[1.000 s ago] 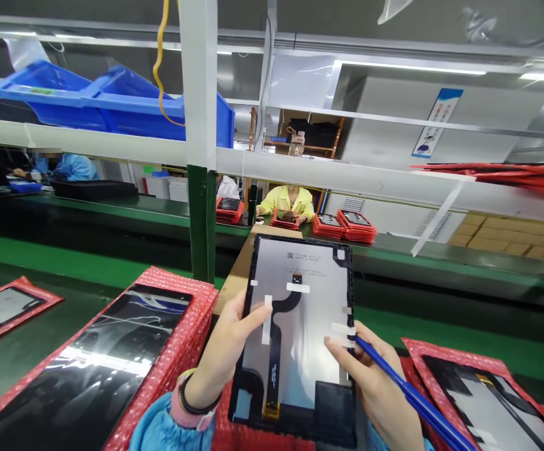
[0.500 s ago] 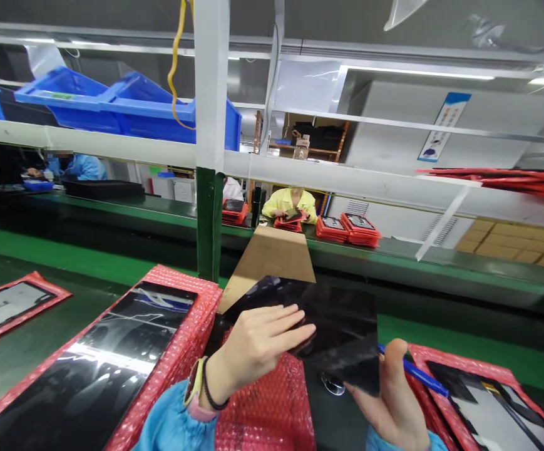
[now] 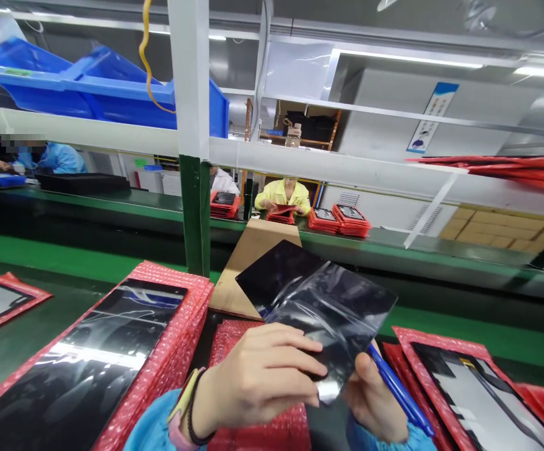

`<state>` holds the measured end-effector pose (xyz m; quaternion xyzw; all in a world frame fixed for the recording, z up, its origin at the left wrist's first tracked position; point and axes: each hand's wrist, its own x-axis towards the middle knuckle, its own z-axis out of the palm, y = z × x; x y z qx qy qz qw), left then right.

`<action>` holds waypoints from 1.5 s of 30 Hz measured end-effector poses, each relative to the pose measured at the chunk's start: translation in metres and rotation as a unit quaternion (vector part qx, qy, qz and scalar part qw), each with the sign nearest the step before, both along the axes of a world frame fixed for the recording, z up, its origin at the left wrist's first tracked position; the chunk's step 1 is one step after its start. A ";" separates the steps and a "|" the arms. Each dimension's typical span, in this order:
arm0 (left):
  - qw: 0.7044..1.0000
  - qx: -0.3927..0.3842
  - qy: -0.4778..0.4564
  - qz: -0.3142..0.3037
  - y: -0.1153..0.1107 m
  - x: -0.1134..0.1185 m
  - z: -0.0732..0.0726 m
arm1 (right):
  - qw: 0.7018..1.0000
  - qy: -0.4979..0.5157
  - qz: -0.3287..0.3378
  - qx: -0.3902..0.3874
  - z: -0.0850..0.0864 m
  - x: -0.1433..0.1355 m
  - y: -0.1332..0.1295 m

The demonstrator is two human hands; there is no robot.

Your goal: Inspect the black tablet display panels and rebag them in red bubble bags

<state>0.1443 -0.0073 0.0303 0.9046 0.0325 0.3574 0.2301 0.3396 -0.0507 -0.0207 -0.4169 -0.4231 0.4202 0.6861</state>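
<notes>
Both hands [image 3: 265, 373] half-curled around a glossy black panel [image 3: 340, 300]

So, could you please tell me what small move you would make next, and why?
I would perhaps gently level the dark panel: it is tilted, the left hand's fingers lie over its near side, and the right hand, by its lower right edge, also carries a blue tool, which may weaken its grip.
</notes>
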 end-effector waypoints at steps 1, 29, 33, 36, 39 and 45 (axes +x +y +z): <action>1.000 -0.019 -0.019 0.001 0.001 0.000 -0.002 | 0.999 0.028 0.016 -0.008 0.000 0.000 -0.002; 0.651 -0.484 -0.580 0.074 0.022 -0.006 -0.004 | 0.984 0.073 0.162 0.029 0.012 -0.039 -0.007; 0.655 -0.481 -0.577 0.082 0.026 -0.006 -0.005 | 0.983 0.085 0.159 0.024 0.019 -0.043 -0.010; 0.651 -0.475 -0.582 0.108 0.032 -0.008 -0.006 | 0.987 0.083 0.129 0.040 0.025 -0.045 -0.012; 0.653 -0.457 -0.584 0.152 0.039 -0.011 -0.005 | 0.992 0.079 0.096 0.026 0.026 -0.044 -0.013; 0.661 -0.429 -0.576 0.218 0.053 -0.017 -0.004 | 0.995 0.073 -0.051 -0.038 0.015 -0.036 -0.019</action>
